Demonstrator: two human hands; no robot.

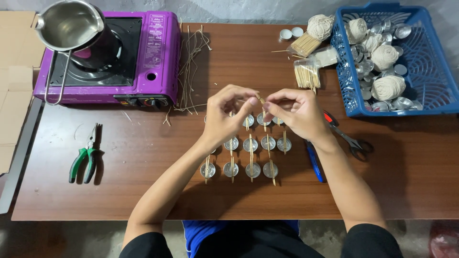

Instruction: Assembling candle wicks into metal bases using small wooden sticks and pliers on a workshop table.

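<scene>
My left hand (227,114) and my right hand (296,112) meet above the middle of the brown table (143,191). Between their fingertips they pinch a thin wooden stick (261,100) with a bit of wick. Below the hands lie rows of small round metal cups (252,145), several with a stick laid across the rim. The cups under my palms are partly hidden.
A purple portable stove (143,57) with a steel pitcher (71,24) stands at the back left, loose wick strands (191,67) beside it. Green pliers (85,160) lie left. Scissors (351,141) and a blue pen (314,162) lie right. A blue basket (430,62) holds string balls and cups; stick bundles (308,74) lie nearby.
</scene>
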